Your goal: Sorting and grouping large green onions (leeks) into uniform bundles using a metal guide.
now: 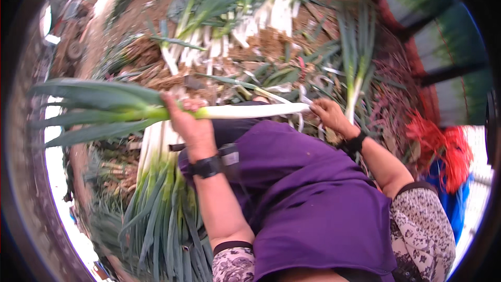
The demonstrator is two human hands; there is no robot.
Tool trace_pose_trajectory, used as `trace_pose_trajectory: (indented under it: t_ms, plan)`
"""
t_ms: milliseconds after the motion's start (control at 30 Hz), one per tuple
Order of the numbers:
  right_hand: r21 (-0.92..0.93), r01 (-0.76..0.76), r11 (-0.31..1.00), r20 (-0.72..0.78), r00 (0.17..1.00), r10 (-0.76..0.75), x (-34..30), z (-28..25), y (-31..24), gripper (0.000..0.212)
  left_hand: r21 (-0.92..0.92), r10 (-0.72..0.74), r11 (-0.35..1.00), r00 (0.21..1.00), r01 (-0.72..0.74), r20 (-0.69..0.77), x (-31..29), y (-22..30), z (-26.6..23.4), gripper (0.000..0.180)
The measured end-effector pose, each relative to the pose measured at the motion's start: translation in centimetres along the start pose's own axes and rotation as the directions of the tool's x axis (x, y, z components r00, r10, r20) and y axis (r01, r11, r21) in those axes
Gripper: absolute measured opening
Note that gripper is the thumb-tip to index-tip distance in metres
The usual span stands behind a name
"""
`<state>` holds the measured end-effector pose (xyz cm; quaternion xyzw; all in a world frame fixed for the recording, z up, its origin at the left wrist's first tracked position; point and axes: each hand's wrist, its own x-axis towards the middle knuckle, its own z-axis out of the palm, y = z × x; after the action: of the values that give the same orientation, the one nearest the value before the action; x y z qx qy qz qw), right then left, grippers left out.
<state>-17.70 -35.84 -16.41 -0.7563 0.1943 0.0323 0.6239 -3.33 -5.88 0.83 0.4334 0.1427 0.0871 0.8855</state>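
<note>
A long leek (245,112) lies level across my lap, its green leaves fanning out to the left and its white end to the right. My left hand (189,122) is wrapped round it where the white stalk turns green. At the white tip, my right hand (334,117) has its fingers pinched together; a pale strip of skin (304,95) shows beside them. Whether the fingers grip the tip itself or loose skin is hard to tell. Beside my left forearm lies a bundle of leeks (156,151), white ends toward the far side.
Beyond my knees, a heap of leeks (282,15) with earthy roots lies on the ground. Another leek (355,83) lies at the right. Peeled leaves and scraps (282,75) litter the middle. Red plastic strings (443,146) hang over something blue at the far right.
</note>
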Motion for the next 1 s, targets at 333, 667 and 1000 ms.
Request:
trace_pose_trajectory:
  t_ms: [333,667,1000]
  plan:
    - [-0.6,-0.255,0.758,-0.335,0.941,0.051,1.4,-11.1,11.9,0.041,-0.114,-0.044,0.992,0.995,0.054,0.085,-2.1,2.0,-3.2,0.067]
    - [-0.533,0.787,0.312,0.413,0.564,-0.715,4.3,1.3,-10.1,0.028,-0.249,0.169,0.962,0.963,-0.115,0.21,-1.9,4.2,-1.9,0.045]
    - [-0.179,0.914,0.365,0.651,0.388,-0.653,12.1,19.5,-17.7,0.04,-0.359,0.377,0.838,0.911,-0.411,-0.164,-7.6,14.0,-14.3,0.041]
